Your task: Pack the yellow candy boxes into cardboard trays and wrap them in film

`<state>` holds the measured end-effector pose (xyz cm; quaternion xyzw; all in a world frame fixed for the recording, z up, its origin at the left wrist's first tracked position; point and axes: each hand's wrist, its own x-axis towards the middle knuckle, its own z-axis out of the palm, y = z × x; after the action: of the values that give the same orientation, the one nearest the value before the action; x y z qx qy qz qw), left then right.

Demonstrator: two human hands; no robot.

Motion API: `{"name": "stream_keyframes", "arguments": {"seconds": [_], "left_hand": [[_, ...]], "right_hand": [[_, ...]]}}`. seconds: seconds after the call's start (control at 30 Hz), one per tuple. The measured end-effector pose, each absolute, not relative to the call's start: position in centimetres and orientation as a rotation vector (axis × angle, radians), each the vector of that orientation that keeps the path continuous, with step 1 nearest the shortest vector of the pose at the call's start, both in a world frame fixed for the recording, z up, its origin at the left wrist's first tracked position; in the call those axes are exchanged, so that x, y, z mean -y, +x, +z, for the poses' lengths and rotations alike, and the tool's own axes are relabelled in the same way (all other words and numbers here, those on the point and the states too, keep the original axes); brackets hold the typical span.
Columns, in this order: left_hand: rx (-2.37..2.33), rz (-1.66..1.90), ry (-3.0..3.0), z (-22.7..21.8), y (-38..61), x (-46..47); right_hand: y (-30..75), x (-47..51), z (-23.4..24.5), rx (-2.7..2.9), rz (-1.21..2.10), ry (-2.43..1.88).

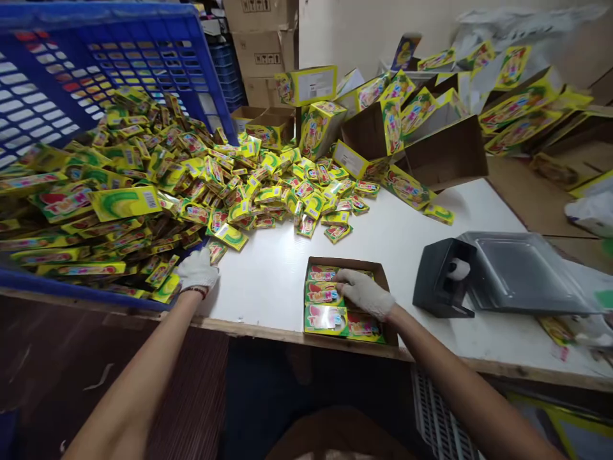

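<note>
Across the frame, a white table (282, 281) runs from lower left to right, with a wooden edge along its near side. Upper left, a blue plastic crate (100, 57) lies tilted, its slotted base toward the camera and its rim (81, 291) along the table's near edge. Top centre, brown cardboard cartons (262, 48) stand stacked against the wall. Upper right, opened yellow printed cartons (431, 118) lie tipped at all angles, some on the table, some beyond it.

Heap of yellow-green printed packets (191, 191) spills from the crate across the left half of the table, thinning out toward centre. Lower centre, a shallow cardboard box (380, 278) sits open at the table's near edge, just right of the heap, with packets lying flat in rows inside.

Right of the box: black tape dispenser (443, 294) holding a white tape roll (458, 269), touching a grey plastic tray (522, 271).

Left hand (197, 269), in a white knit glove, sits at the heap's near edge, fingers down among the packets; grip cannot be told, hand hides it. Right hand (364, 294), gloved the same, lies open over the packets in the box, fingers extended and touching them, no grip.
</note>
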<state>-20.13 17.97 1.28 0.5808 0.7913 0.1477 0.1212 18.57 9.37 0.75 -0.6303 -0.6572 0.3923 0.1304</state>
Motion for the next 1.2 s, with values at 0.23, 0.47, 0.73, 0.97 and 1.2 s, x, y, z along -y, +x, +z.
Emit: {"name": "stream_keyframes", "arguments": {"seconds": [0.23, 0.47, 0.73, 0.97, 1.2], "left_hand": [[-2.052, 0.667, 1.804, -0.7, -14.1, -12.0], [-1.223, 1.22, 2.507, 0.9, -3.5, -9.7], [-1.252, 1.372, 2.515, 0.9, 1.3, -10.5], [-1.281, 1.194, 2.321, 1.9, 1.6, -9.6], [-1.649, 0.663, 2.374, 1.2, -5.7, -11.9]], "right_hand": [[17.7, -9.6, 0.0, 2.009, 0.917, -1.791], [15.9, -8.6, 3.0, 1.399, 1.318, -1.26], [16.9, -8.6, 3.1, 1.148, 1.35, -1.306], [18.0, -8.9, 2.8, 1.434, 1.081, -1.431], [20.1, -11.4, 2.7, 2.04, 0.765, -1.786]]}}
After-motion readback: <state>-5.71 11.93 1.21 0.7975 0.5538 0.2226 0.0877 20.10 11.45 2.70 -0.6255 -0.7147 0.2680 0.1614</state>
